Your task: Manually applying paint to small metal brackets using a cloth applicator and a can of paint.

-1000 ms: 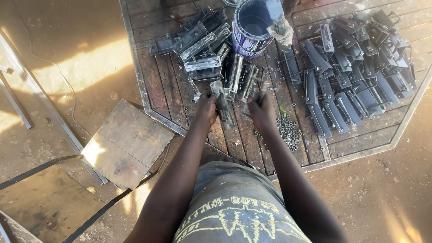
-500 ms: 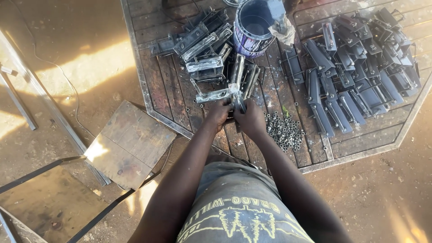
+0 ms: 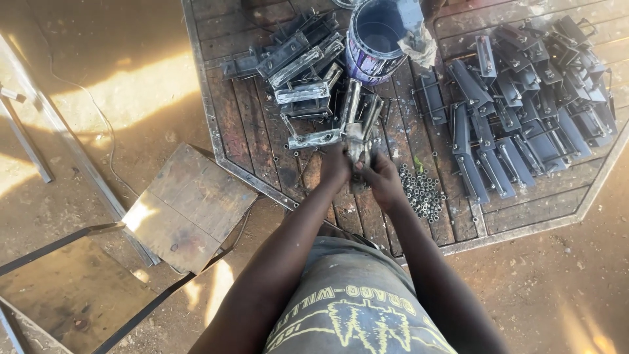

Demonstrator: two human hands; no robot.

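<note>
Both my hands meet over a wooden slatted platform (image 3: 262, 141). My left hand (image 3: 336, 165) and my right hand (image 3: 381, 181) grip one shiny metal bracket (image 3: 358, 136) between them, held just above the boards. A heap of similar bare metal brackets (image 3: 303, 62) lies beyond my left hand. A small pile of metal nuts (image 3: 422, 191) sits just right of my right hand. A purple paint tin (image 3: 375, 40) stands behind the bracket.
Many dark painted brackets (image 3: 524, 111) lie in rows on the platform's right side. A crumpled plastic bag (image 3: 417, 39) rests by the tin. A square wooden board (image 3: 190, 206) and thin metal bars (image 3: 26, 137) lie on the sandy ground to the left.
My hands have come together and lifted a bracket from the boards, moving it slightly away from me. The view has shifted a little to the left.
</note>
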